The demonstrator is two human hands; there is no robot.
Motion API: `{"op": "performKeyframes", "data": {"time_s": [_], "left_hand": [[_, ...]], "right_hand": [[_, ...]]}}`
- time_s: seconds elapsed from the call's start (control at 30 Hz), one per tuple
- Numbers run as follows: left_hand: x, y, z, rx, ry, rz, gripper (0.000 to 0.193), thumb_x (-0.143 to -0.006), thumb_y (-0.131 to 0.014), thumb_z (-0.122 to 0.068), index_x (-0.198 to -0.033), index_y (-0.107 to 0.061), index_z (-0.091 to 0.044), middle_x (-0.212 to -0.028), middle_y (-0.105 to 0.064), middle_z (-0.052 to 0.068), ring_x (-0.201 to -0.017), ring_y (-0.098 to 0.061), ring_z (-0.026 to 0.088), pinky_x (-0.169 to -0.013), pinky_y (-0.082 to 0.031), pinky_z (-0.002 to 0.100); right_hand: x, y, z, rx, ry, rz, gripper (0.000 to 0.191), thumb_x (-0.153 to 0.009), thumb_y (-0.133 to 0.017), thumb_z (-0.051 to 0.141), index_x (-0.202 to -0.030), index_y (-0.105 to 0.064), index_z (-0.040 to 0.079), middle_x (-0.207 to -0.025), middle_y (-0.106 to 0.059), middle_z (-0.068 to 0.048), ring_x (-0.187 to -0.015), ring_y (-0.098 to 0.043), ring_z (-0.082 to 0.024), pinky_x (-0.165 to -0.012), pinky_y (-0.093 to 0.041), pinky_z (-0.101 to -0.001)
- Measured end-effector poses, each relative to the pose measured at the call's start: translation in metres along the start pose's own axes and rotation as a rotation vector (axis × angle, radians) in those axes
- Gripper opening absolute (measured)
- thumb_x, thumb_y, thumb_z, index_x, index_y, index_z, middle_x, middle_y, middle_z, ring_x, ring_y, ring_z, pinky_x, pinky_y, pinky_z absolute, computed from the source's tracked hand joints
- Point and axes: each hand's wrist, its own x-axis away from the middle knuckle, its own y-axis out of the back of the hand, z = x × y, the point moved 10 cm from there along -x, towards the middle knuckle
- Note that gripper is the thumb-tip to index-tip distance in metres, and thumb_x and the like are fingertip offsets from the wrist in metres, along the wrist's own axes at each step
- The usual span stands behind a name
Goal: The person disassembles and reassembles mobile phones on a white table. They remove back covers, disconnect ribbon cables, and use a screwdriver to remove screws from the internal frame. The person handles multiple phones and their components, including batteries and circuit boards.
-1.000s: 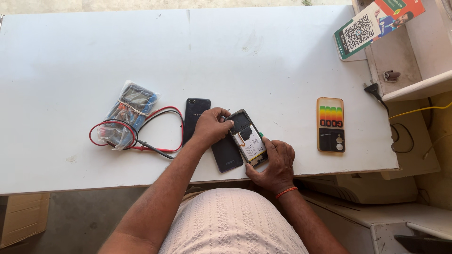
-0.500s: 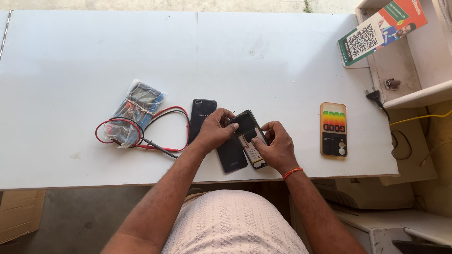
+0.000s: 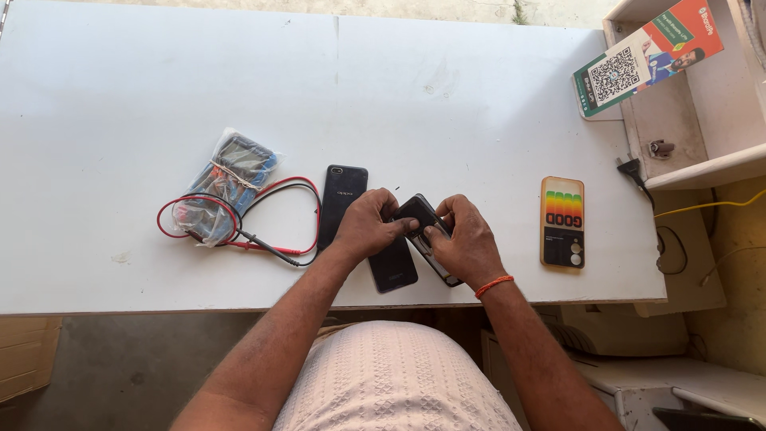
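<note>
Both hands, left hand (image 3: 367, 226) and right hand (image 3: 467, 239), pinch an opened phone (image 3: 423, 219) together at lower centre of the frame, above the table (image 3: 447, 96) edge, beside a black phone (image 3: 345, 195).

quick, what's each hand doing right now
Left hand: fingers closed on the small black phone.
Right hand: fingers closed on the same phone.

light: bright daylight | glare: white table (image 3: 159, 96) washed pale | shadows: soft, short | focus: sharp | distortion: slight edge bending
</note>
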Motion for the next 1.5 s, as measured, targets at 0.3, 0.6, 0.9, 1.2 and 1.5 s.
{"op": "performKeyframes", "data": {"time_s": [0.3,0.6,0.9,1.2,1.5], "left_hand": [[0.001,-0.008,0.000,-0.088,-0.068,-0.040,0.042,-0.076,-0.089,-0.042,-0.081,-0.062,-0.010,-0.078,-0.062,0.002,-0.064,-0.061,0.012,-0.056,-0.053,0.030],[0.000,-0.009,0.003,-0.106,-0.118,-0.054,0.044,-0.075,-0.089,-0.044,-0.079,-0.060,-0.010,-0.077,-0.061,0.002,-0.064,-0.059,0.013,-0.056,-0.052,0.031],[-0.001,-0.009,0.000,-0.091,-0.091,-0.027,0.043,-0.075,-0.091,-0.041,-0.079,-0.062,-0.010,-0.076,-0.062,0.003,-0.064,-0.060,0.015,-0.057,-0.052,0.032],[-0.008,-0.016,-0.001,-0.173,-0.016,0.055,0.040,-0.076,-0.090,-0.042,-0.082,-0.065,-0.010,-0.080,-0.065,0.004,-0.068,-0.064,0.016,-0.059,-0.054,0.033],[-0.009,-0.019,0.000,-0.186,0.012,0.075,0.040,-0.076,-0.089,-0.042,-0.085,-0.066,-0.011,-0.081,-0.066,0.004,-0.068,-0.065,0.015,-0.059,-0.055,0.033]], "right_hand": [[-0.012,-0.010,-0.030,0.065,-0.268,0.210,0.030,-0.085,-0.080,0.026,-0.105,-0.064,0.011,-0.084,-0.072,-0.004,-0.079,-0.072,-0.016,-0.069,-0.057,-0.0305],[-0.016,-0.016,-0.024,0.161,-0.237,0.294,0.027,-0.086,-0.079,0.028,-0.103,-0.063,0.014,-0.084,-0.071,-0.004,-0.080,-0.071,-0.017,-0.070,-0.056,-0.0329],[-0.011,-0.005,-0.043,0.291,-0.261,0.313,0.039,-0.081,-0.084,0.045,-0.089,-0.067,0.011,-0.083,-0.071,-0.007,-0.079,-0.070,-0.019,-0.071,-0.056,-0.0341],[0.011,-0.019,-0.076,0.236,-0.357,0.333,0.039,-0.082,-0.081,0.047,-0.092,-0.067,0.012,-0.088,-0.072,-0.007,-0.080,-0.071,-0.017,-0.073,-0.057,-0.0349],[0.010,-0.023,-0.071,0.349,-0.342,0.367,0.035,-0.089,-0.074,0.049,-0.091,-0.066,0.014,-0.092,-0.071,-0.006,-0.086,-0.071,-0.017,-0.078,-0.056,-0.0359]]}}
